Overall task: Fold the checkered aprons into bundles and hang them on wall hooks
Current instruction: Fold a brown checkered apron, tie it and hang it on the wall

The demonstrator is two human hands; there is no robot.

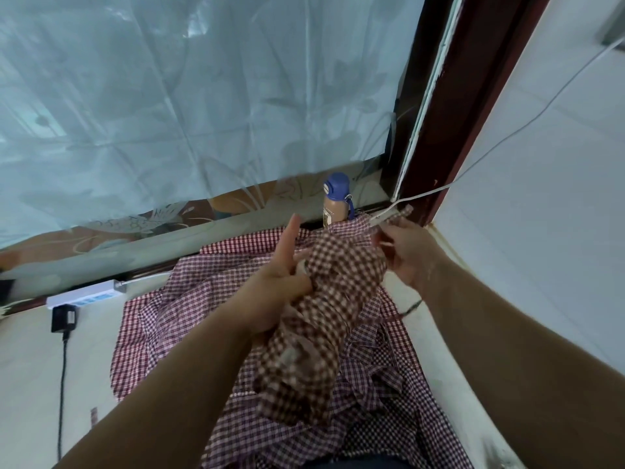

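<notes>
We look down at two bare forearms over a pale ledge [30, 367], below a window covered w/ plastic sheeting [169, 96]. The left hand [277, 292] is clenched round the upper part of a rolled apron [321, 326], a brown-and-cream large-check bundle held up off the ledge. Its index finger sticks straight up. The right hand [411, 257] pinches what looks like the apron's tie strap [404, 213] at the bundle's top end, stretched toward the dark red window frame [449, 130].

Beneath lies a loose heap of fine-check red aprons [162, 333], not yet folded. Behind the bundle stands a blue-capped bottle [335, 198]. At left sits a white power strip [88, 294] w/ a black adapter [62, 318] beside it. A white cable [507, 137] runs down the right wall and passes close to the strap (easy to snag). No wall hook in view.

Our read: the bundle is rolled and the strap is being readied to wrap or tie. To do it well, we'd hold the left grip firm so the roll can't spring open and draw the strap taut. Then wind it round the middle in snug turns, leaving a loop free for hanging. Steer the strap clear of cable and bottle.
</notes>
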